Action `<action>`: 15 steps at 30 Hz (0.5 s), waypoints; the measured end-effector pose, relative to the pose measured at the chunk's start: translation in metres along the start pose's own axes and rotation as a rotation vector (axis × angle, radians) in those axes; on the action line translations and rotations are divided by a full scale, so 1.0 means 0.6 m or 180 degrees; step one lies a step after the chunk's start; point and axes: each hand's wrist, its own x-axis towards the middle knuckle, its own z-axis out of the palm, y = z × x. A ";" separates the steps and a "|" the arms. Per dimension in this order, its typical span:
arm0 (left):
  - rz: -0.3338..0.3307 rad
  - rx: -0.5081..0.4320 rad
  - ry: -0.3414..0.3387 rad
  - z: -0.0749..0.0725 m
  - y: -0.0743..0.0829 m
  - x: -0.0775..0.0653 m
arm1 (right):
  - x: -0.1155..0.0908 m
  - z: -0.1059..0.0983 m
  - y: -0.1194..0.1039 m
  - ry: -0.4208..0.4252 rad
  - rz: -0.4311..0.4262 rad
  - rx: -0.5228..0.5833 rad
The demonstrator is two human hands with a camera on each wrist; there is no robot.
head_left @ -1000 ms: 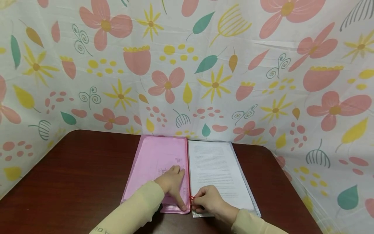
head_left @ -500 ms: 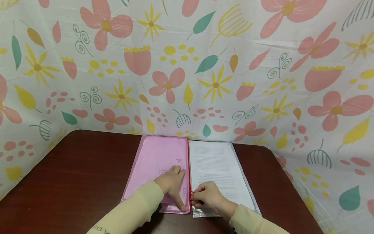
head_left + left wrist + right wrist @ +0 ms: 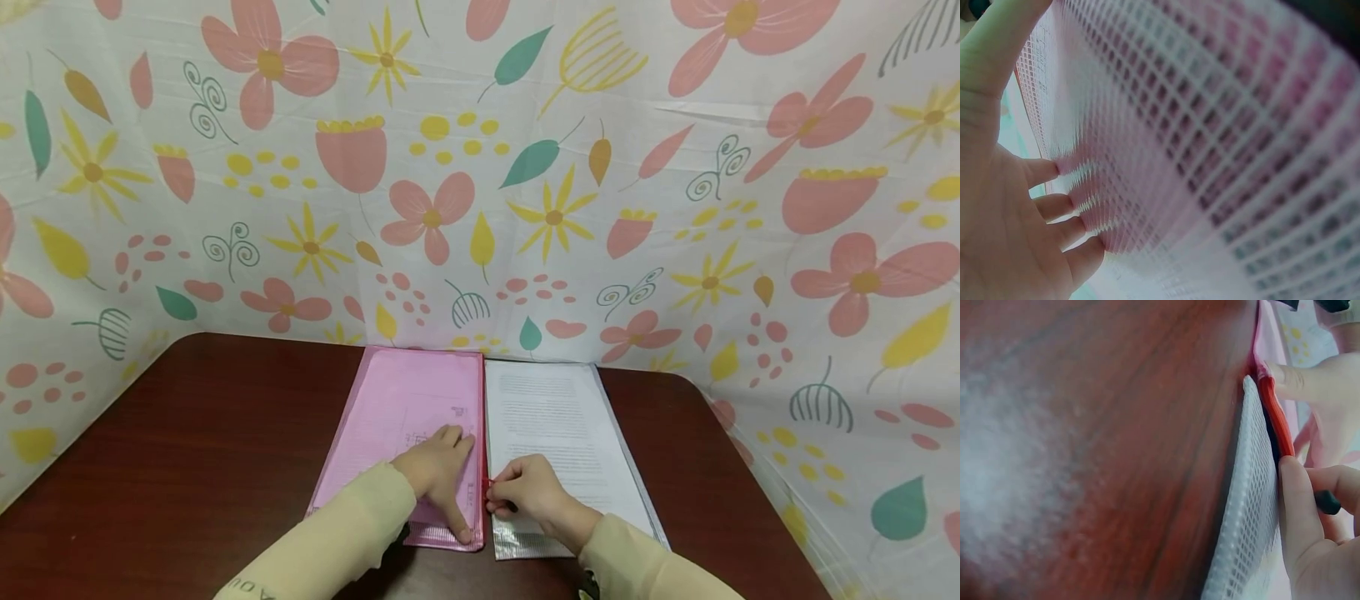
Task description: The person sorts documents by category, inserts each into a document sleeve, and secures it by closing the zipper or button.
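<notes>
A pink mesh zipper pouch (image 3: pixel 397 392) with printed paper showing through lies flat on the table. My left hand (image 3: pixel 437 471) rests on its near right part, fingers spread, thumb toward the near corner; in the left wrist view, the fingertips (image 3: pixel 1088 259) press the gridded plastic. Along the pouch's right side runs a red zipper (image 3: pixel 1277 419). My right hand (image 3: pixel 532 492) pinches the red zipper pull (image 3: pixel 489 482) between thumb and fingers, at that edge. Directly right lies a whitish mesh pouch (image 3: pixel 517 547) with a printed sheet (image 3: pixel 547 417) showing.
Both pouches lie side by side on a dark reddish-brown table (image 3: pixel 187 450), their far ends near its back edge. A flower-patterned cloth (image 3: pixel 480 167) hangs behind the table and along both sides.
My right hand has slid a little away from the near edge along the zipper, keeping its pinch on the pull. My left hand stays in nearly the same place on the pink pouch.
</notes>
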 end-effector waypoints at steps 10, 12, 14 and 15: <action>0.0041 -0.0050 0.0061 0.006 -0.004 0.003 | 0.016 -0.004 -0.003 0.0095 0.0115 0.0226; 0.0044 -0.0048 0.0075 0.008 -0.005 0.004 | 0.020 -0.005 -0.002 0.0092 0.0122 0.0239; 0.0039 -0.0051 0.0077 0.008 -0.005 0.004 | 0.025 -0.004 -0.002 0.0108 0.0117 0.0260; 0.0039 -0.0050 0.0077 0.008 -0.006 0.005 | 0.027 -0.004 -0.002 0.0120 0.0110 0.0270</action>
